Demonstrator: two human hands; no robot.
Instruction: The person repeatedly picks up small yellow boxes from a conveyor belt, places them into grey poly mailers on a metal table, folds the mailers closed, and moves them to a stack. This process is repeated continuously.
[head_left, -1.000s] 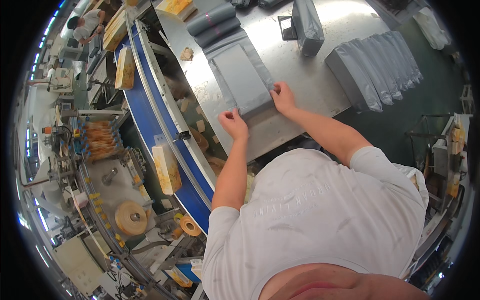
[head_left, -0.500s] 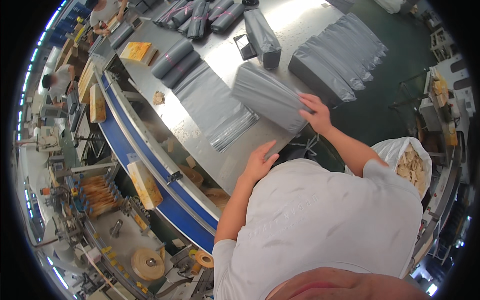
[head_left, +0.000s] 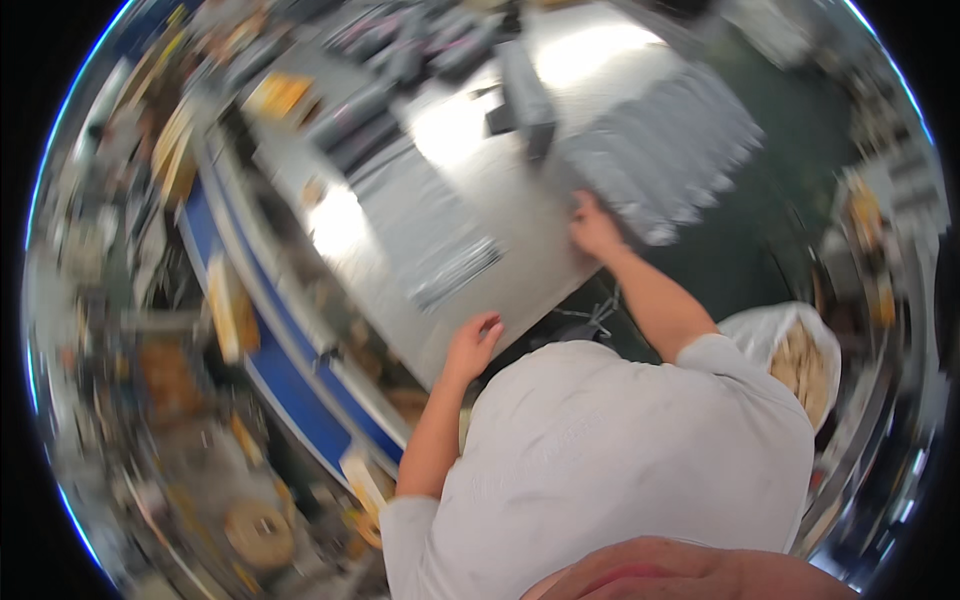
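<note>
Row of grey wrapped packages point(head_left: 665, 145) stood along right edge of metal table point(head_left: 535, 285), floor point(head_left: 780, 205) beyond; hard push could have slid some off. Right hand point(head_left: 598, 228) at row's near end; blur hid whether fingers pinched anything. Left hand point(head_left: 474, 345) empty, fingers loosely together. Flat grey bag point(head_left: 420, 220) beyond, liable to snag.

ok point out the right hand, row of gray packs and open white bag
Right hand point(head_left: 597, 230): head view, middle of the hand
Row of gray packs point(head_left: 664, 150): head view, middle of the row
Open white bag point(head_left: 752, 331): head view, its wall
</note>
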